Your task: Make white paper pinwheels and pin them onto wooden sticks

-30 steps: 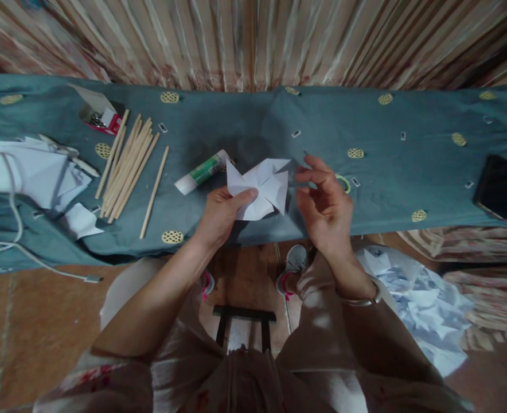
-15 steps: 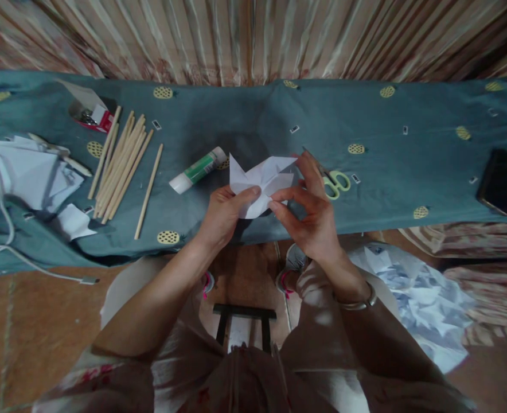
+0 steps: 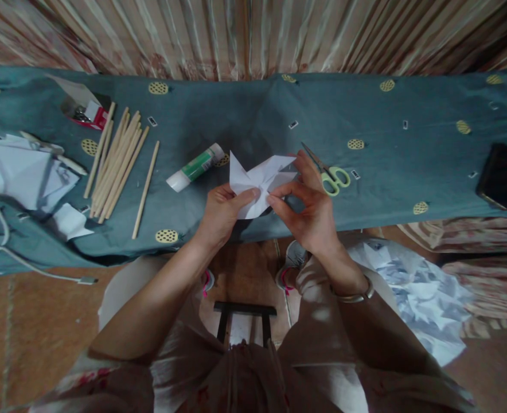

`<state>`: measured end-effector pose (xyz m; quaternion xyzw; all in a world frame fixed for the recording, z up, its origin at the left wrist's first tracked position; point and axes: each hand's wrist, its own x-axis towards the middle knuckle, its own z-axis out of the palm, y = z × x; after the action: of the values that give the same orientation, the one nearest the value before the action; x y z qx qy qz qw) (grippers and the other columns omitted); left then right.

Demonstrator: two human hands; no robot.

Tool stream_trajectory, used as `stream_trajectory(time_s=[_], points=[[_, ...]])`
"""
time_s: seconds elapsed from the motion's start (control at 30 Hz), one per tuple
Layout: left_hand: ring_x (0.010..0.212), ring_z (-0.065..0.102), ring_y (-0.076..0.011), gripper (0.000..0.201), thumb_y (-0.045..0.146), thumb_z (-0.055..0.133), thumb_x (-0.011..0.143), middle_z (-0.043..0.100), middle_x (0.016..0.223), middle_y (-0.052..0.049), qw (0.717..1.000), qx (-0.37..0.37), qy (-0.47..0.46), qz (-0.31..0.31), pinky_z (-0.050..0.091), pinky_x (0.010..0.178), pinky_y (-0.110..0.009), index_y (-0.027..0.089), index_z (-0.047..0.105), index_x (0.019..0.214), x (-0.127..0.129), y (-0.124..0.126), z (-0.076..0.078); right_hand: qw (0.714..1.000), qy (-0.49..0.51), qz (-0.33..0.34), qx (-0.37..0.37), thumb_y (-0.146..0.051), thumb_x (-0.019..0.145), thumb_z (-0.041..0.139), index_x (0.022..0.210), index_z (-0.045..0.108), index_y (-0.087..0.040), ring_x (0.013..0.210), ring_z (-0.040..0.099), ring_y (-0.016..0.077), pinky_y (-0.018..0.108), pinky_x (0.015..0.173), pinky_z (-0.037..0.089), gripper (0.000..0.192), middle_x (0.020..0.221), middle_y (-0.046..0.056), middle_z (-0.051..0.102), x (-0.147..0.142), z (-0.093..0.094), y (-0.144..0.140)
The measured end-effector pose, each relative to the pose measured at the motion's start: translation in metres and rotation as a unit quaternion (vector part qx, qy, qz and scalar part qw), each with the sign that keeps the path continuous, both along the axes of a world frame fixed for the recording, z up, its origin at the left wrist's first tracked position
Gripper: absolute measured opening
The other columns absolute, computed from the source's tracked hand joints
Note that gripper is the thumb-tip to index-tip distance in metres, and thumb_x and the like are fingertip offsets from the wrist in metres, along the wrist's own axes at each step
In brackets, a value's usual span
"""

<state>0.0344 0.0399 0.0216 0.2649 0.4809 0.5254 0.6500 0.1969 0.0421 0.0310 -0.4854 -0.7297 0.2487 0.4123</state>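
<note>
Both hands held a folded white paper (image 3: 260, 182) just above the near edge of the desk (image 3: 386, 183), at its middle. The left hand (image 3: 221, 215) pinched the paper's lower left part between thumb and fingers. The right hand (image 3: 311, 212) gripped its right side, thumb and forefinger closed on a flap near the centre. A glue stick (image 3: 193, 167) lay just left of the paper, tilted. Scissors (image 3: 328, 172) with green handles lay just right of it, behind the right hand. A bundle of wooden sticks (image 3: 116, 163) lay farther left, with a small open box (image 3: 85, 112) beyond them and loose paper sheets (image 3: 21, 172) at the left end. A dark phone (image 3: 500, 175) lay well apart at the right end. Crumpled scraps (image 3: 417, 292) lay on the floor at the right.
</note>
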Motion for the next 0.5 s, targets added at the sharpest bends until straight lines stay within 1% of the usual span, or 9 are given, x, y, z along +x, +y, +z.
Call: stream_trajectory(time_s=[0.17,0.27,0.4,0.5], points=[[0.060,0.060,-0.0108,0.021,0.029,0.084,0.057,0.072,0.068,0.000,1.000,0.011,0.006,0.004,0.047,0.062,-0.024,0.016,0.075,0.070,0.0007,-0.0003,-0.0006,1.000,-0.009,-0.009,-0.009,-0.026,0.081,0.070,0.077,0.068,-0.027,0.143,0.036,0.0275,0.051,0.120,0.029,0.005,0.142,0.000,0.053,-0.0006,0.0004,0.0002],[0.060,0.060,-0.0109,0.020,0.029,0.084,0.057,0.072,0.068,0.000,1.000,0.010,0.008,0.005,0.047,0.062,-0.024,0.016,0.074,0.070,0.0011,-0.0003,-0.0010,1.000,-0.016,-0.011,-0.013,-0.025,0.081,0.069,0.077,0.067,-0.028,0.143,0.035,0.0263,0.050,0.120,0.029,0.006,0.140,0.000,0.054,-0.0012,0.0007,0.0002],[0.059,0.059,-0.0101,0.019,0.028,0.083,0.056,0.072,0.067,0.001,1.000,0.012,0.011,0.007,0.046,0.061,-0.023,0.017,0.074,0.067,0.0010,-0.0004,-0.0021,1.000,-0.010,-0.016,-0.014,-0.023,0.079,0.070,0.076,0.067,-0.027,0.143,0.036,0.0283,0.053,0.120,0.028,0.006,0.138,0.001,0.056,-0.0030,0.0013,0.0001],[0.058,0.058,-0.0099,0.019,0.029,0.084,0.056,0.071,0.067,0.001,1.000,0.015,0.019,0.009,0.045,0.059,-0.022,0.017,0.073,0.065,0.0008,-0.0004,-0.0028,1.000,0.005,-0.016,-0.018,-0.022,0.079,0.069,0.076,0.068,-0.028,0.142,0.037,0.0289,0.054,0.119,0.029,0.007,0.137,0.000,0.057,-0.0042,0.0023,-0.0003]])
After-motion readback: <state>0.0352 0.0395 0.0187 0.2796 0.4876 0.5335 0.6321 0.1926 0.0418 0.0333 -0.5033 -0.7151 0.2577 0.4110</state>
